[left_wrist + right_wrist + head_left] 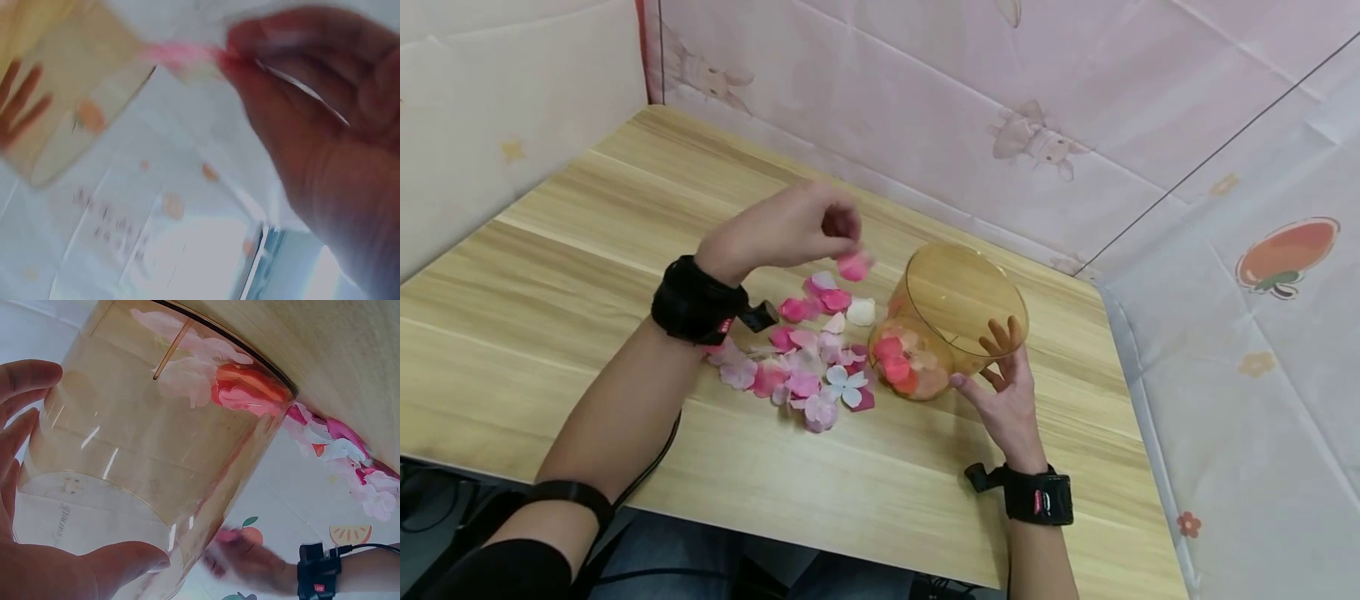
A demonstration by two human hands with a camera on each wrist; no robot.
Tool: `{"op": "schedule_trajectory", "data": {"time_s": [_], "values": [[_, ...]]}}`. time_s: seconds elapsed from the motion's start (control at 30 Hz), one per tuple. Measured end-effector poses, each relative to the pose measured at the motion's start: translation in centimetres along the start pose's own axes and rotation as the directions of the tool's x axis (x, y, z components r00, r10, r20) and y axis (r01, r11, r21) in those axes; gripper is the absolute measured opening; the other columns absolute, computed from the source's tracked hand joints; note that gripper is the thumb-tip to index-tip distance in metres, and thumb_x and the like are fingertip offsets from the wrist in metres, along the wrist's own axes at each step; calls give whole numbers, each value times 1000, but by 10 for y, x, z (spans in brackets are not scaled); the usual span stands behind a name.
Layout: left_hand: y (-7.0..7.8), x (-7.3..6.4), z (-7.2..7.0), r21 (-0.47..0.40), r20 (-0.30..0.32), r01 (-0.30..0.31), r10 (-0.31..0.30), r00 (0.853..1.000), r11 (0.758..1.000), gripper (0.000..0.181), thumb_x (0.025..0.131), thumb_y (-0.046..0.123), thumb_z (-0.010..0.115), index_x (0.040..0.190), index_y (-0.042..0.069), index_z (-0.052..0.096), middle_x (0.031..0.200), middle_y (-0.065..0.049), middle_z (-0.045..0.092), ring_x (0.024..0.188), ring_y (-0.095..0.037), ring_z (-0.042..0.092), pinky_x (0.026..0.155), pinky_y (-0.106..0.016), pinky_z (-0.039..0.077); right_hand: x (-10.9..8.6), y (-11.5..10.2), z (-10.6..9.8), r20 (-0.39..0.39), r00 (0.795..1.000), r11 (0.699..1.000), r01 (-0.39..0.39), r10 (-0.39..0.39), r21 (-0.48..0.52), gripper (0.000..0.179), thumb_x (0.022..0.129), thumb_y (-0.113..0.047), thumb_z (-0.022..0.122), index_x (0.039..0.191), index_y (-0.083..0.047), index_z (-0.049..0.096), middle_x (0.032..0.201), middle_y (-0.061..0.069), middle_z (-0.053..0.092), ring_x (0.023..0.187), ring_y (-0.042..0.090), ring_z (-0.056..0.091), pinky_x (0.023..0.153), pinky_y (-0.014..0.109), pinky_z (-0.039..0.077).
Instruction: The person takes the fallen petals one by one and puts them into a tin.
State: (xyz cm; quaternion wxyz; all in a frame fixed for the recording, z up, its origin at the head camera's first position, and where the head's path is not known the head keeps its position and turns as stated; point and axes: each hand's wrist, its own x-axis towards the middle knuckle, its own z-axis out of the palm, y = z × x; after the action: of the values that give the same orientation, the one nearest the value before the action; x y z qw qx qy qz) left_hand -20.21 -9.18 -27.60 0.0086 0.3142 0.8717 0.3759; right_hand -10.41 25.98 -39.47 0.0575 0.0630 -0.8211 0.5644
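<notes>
My left hand [790, 227] is raised above the far side of a loose petal pile and pinches a pink artificial petal [853, 266] between thumb and fingertips. The left wrist view shows the same petal blurred. To its right stands a transparent amber cylindrical vase [917, 321] with a wide open mouth. Several pink, peach and red petals [897, 365] lie at its bottom. My right hand [1011, 404] grips the vase's right side near the rim, thumb in front and fingers spread around the wall; the right wrist view shows this grip [50, 562] close up.
Pink, lilac and white petals [805, 358] lie scattered on the wooden table [820, 492], left of the vase. Printed cloth walls [910, 133] stand along the table's back and sides. A black cable [651, 467] runs along the left forearm.
</notes>
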Motion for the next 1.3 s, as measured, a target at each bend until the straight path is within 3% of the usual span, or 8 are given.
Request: {"op": "schedule_trajectory", "data": {"time_s": [0.17, 0.3, 0.43, 0.6, 0.8, 1.0, 1.2, 1.3], "values": [[33, 4, 22, -128, -219, -153, 122, 968, 980, 7, 95, 13, 75, 97, 6, 75, 89, -6, 76, 79, -14, 68, 75, -24, 55, 0, 2, -1, -8, 1000, 1000, 14, -14, 9, 108, 85, -2, 81, 164, -37, 16, 168, -5, 34, 149, 27, 42, 109, 34, 44], [47, 10, 48, -136, -303, -259, 208, 930, 956, 7, 95, 9, 74, 98, 3, 75, 90, -7, 77, 79, -14, 69, 75, -24, 56, 1, 4, 0, -4, 1000, 999, 30, -30, 16, 108, 85, -1, 80, 164, -38, 17, 168, -5, 34, 150, 33, 41, 112, 45, 42], [53, 15, 68, -73, -312, -329, 292, 904, 942, 6, 95, 7, 73, 97, 1, 75, 90, -8, 76, 80, -16, 67, 76, -28, 57, 1, 5, 1, -2, 999, 999, 33, -33, 18, 108, 85, -1, 80, 164, -39, 17, 168, -4, 35, 150, 36, 41, 112, 53, 41], [58, 17, 82, 53, -246, -316, 319, 915, 947, 7, 96, 12, 73, 97, 6, 75, 92, -5, 75, 85, -17, 66, 79, -30, 56, 2, 5, -1, -4, 1000, 999, 31, -31, 18, 108, 85, 0, 80, 163, -40, 18, 168, -3, 36, 149, 33, 42, 111, 51, 41], [61, 17, 85, 94, -176, -268, 281, 944, 959, 11, 97, 18, 73, 101, 8, 74, 95, -4, 75, 90, -18, 66, 82, -28, 55, 3, 5, -3, -1, 1000, 999, 29, -29, 23, 108, 85, -1, 81, 163, -40, 18, 168, -3, 35, 149, 33, 42, 111, 51, 41], [53, 17, 62, 52, -160, -207, 213, 964, 977, 17, 100, 23, 70, 106, 7, 75, 100, -5, 76, 94, -18, 67, 87, -32, 55, 5, 7, -1, -3, 999, 999, 42, -42, 27, 109, 84, 0, 81, 164, -38, 18, 168, -2, 35, 149, 37, 41, 112, 54, 41], [16, 17, 27, 82, -82, 29, -22, 996, 996, 16, 101, 21, 68, 109, 7, 72, 104, -8, 73, 97, -21, 67, 88, -36, 56, 10, 9, 1, -5, 999, 999, 41, -41, 31, 109, 84, 0, 81, 165, -33, 17, 169, 1, 33, 149, 33, 42, 112, 56, 40], [-11, 17, 17, 155, 40, 141, -149, 988, 978, 19, 99, 17, 69, 112, 4, 71, 109, -13, 71, 99, -26, 65, 89, -40, 55, 11, 9, 0, -9, 999, 999, 34, -33, 31, 108, 84, -1, 81, 165, -33, 17, 168, -1, 34, 149, 30, 42, 113, 57, 39]]}}
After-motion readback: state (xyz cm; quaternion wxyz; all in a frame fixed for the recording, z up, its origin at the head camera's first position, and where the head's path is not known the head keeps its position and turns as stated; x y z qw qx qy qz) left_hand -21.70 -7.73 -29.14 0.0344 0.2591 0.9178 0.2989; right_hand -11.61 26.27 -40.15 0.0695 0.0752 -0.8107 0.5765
